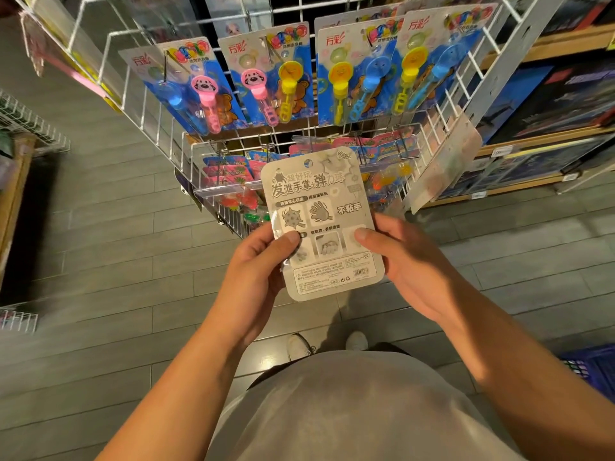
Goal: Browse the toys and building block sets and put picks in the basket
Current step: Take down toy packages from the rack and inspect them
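I hold a grey toy card pack [324,207] in both hands, its printed back turned toward me, in front of a white wire display rack [146,104]. My left hand [256,271] grips its lower left edge with the thumb on the card. My right hand [406,261] grips the lower right edge the same way. A blue basket [592,367] shows only as a corner at the right edge, low beside my right forearm.
Blue bubble-wand cards [266,78] hang in a row on the rack's upper hooks, with more small toy packs [229,171] on the tier below. Wooden shelves with dark boxed sets [549,104] stand to the right. A wire bin [30,128] sits at left. Grey plank floor lies below.
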